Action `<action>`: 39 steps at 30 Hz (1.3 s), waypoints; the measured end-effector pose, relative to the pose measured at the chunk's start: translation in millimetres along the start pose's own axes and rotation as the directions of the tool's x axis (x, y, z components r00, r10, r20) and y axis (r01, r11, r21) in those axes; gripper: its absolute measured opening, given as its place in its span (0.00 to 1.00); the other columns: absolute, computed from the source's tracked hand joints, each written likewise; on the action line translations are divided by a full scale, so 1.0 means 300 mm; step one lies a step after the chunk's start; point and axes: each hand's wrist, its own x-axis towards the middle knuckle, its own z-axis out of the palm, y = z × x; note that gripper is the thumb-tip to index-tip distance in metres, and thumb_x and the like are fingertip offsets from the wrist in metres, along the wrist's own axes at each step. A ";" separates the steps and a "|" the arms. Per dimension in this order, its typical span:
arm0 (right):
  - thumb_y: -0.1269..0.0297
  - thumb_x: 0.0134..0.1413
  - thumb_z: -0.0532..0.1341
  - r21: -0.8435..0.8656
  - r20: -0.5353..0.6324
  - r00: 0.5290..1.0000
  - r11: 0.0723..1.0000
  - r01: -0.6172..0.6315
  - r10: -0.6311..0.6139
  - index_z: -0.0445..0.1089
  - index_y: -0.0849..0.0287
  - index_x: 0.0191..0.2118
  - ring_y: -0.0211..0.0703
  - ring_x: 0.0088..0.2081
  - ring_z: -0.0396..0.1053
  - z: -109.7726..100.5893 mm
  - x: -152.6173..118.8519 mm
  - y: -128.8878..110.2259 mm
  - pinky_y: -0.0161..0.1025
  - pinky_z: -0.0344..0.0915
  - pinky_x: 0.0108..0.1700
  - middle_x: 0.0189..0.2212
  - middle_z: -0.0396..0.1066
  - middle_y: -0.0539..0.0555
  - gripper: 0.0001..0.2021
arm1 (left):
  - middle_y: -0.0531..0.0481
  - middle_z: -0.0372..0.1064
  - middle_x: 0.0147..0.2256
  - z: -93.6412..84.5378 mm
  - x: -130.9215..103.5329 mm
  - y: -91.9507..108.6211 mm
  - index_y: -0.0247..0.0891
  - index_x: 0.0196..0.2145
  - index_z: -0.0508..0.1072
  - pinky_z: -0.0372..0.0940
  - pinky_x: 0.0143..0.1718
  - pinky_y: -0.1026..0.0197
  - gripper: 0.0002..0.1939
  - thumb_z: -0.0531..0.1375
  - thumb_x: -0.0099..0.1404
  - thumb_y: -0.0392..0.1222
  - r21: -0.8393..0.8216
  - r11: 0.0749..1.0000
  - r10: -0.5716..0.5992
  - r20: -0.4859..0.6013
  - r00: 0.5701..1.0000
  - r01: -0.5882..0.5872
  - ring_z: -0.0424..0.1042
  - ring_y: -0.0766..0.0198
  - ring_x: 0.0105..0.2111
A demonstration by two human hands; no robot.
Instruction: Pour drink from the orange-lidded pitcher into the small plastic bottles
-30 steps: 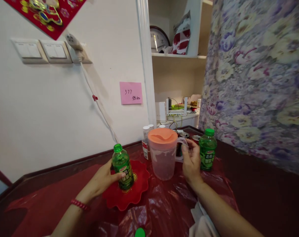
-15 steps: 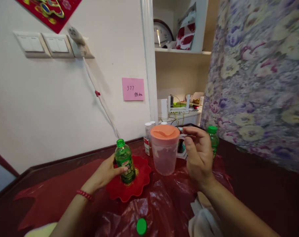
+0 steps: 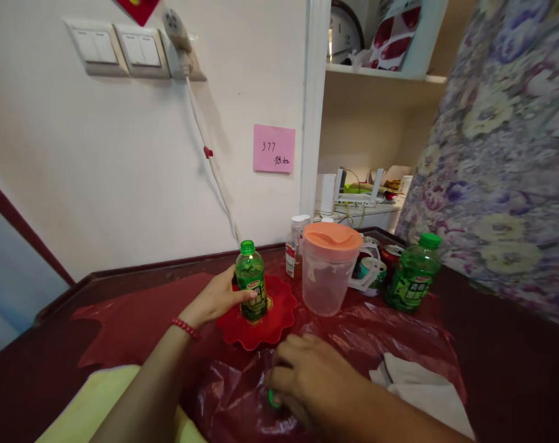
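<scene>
My left hand [image 3: 224, 295] is wrapped round an uncapped green plastic drink bottle [image 3: 252, 283], which stands upright on a red scalloped plate [image 3: 279, 329]. Close to the front, my right hand [image 3: 307, 375] reaches down with its fingers curled round a green bottle cap [image 3: 274, 399]; most of the cap is hidden by them. Behind the hands is a clear plastic pitcher [image 3: 325, 283] with an orange lid [image 3: 332, 237]. A second green bottle [image 3: 413, 274], with its cap on, stands to the pitcher's right.
Cans [image 3: 374, 274] and clear jars [image 3: 299, 231] stand around the pitcher. A pale cloth [image 3: 422, 381] lies at the right front and a yellow cloth [image 3: 99, 400] at the left. Red plastic sheeting [image 3: 136, 320] covers part of the dark table. A floral curtain [image 3: 492, 203] hangs at the right.
My right hand has moved down from beside the pitcher's handle to the green cap and closed its fingers round it. My left hand keeps its hold on the bottle. The view has shifted.
</scene>
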 end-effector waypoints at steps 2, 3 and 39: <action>0.57 0.59 0.63 -0.098 0.068 0.997 0.994 0.048 -0.042 0.74 0.51 0.40 0.45 0.38 0.66 0.058 0.019 0.001 0.41 0.62 0.38 0.35 0.70 0.51 0.07 | 0.43 0.72 0.52 0.001 0.000 -0.002 0.38 0.54 0.67 0.61 0.58 0.48 0.30 0.67 0.56 0.49 0.003 1.000 -0.001 0.006 1.000 0.001 0.70 0.48 0.52; 0.55 0.58 0.64 -0.124 0.084 0.995 0.990 0.068 -0.058 0.75 0.50 0.41 0.45 0.37 0.65 0.082 0.026 0.005 0.42 0.63 0.38 0.35 0.70 0.51 0.08 | 0.43 0.72 0.52 0.002 0.001 -0.005 0.38 0.54 0.67 0.61 0.58 0.47 0.30 0.67 0.56 0.49 -0.003 1.000 -0.001 0.006 1.000 0.001 0.70 0.48 0.52; 0.63 0.53 0.61 0.343 -0.581 0.807 0.932 0.119 0.111 0.75 0.57 0.40 0.41 0.37 0.68 -0.320 0.307 0.185 0.40 0.65 0.41 0.35 0.70 0.53 0.09 | 0.44 0.75 0.49 0.024 -0.029 0.001 0.41 0.51 0.70 0.65 0.50 0.53 0.31 0.69 0.49 0.42 0.031 0.998 -0.044 -0.096 0.994 0.047 0.73 0.48 0.48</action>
